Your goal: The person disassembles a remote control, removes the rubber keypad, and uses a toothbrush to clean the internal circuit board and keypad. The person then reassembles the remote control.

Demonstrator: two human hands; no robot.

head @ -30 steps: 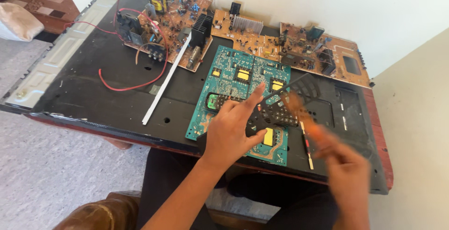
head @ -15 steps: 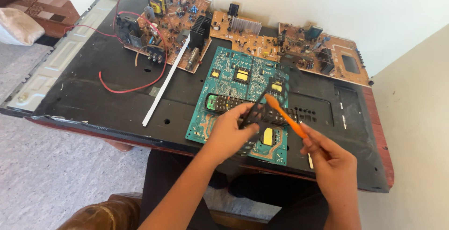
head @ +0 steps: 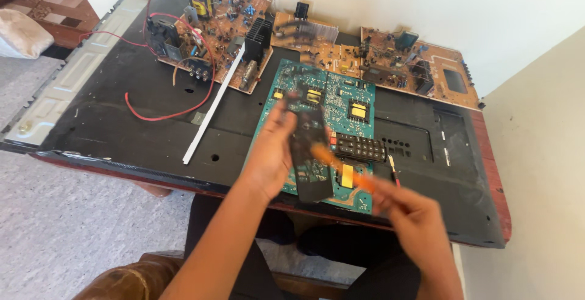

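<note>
L hand (head: 274,153) grips a dark remote shell (head: 309,153) by its long edges, lifted just above the green PCB (head: 341,102), tilted. R hand (head: 414,221) is closed round an orange screwdriver (head: 341,169), tip at the shell; blurred, exact contact unclear. Shell looks light, thin plastic, stiff but prob. brittle at clips. Best held by the edges, not the middle. Keypad (head: 361,147) lies beside it on the PCB.
</note>
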